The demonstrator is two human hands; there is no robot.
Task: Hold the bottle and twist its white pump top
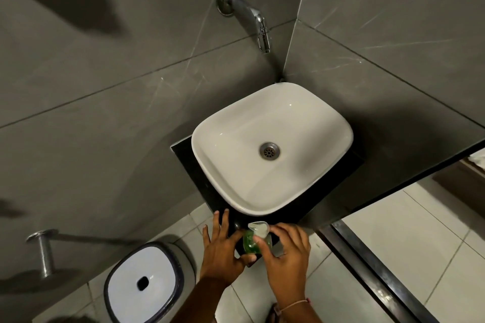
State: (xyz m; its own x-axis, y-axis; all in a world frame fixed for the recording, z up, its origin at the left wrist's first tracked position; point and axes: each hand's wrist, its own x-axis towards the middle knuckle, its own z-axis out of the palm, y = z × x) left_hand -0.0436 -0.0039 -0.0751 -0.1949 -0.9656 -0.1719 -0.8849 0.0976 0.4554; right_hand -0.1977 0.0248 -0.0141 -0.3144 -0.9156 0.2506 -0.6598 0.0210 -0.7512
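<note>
We stand over a white sink that sits on a black counter in a corner of grey tiled wall, with a chrome tap above it. At the counter's near corner stands a small bottle of green liquid with a clear pump top, just in front of the sink's rim.

Our left hand lies beside the bottle on its left, fingers straight and spread against the counter edge, the thumb reaching under the bottle's base; it steadies and clamps nothing. Our right hand has its fingers curled round the bottle's right side and top, the fingertips on the clear pump head.

We judge the step in hand to be getting hold of the bottle or working its pump. The next move likely calls for a firm hold on the body with the right hand while the left stays flat as a stop, since the bottle stands close to the counter's corner and could tip off.

Below left are a white-lidded bin on the pale floor tiles and a chrome wall holder.
</note>
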